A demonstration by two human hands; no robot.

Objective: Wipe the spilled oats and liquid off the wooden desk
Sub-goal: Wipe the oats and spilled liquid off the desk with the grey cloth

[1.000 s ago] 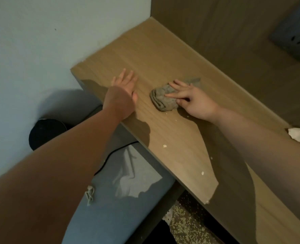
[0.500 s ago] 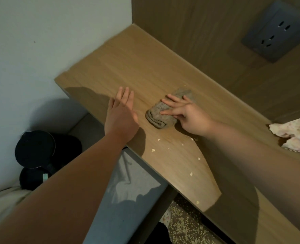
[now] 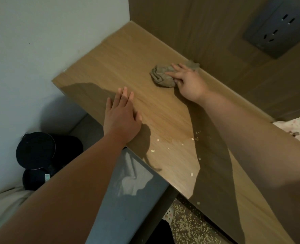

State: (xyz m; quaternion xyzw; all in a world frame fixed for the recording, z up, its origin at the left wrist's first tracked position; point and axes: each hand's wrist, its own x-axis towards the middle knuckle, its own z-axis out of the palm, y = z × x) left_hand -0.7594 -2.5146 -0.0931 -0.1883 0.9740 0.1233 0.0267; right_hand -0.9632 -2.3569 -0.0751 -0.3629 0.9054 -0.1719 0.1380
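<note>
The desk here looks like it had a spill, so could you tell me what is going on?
A person is wiping a wooden desk. The right hand presses a crumpled brown cloth down near the back panel, while the left hand lies flat on the front edge. A few oat flakes and a wet sheen remain on the desk nearer the person, away from the cloth, so the job is not finished.
</note>
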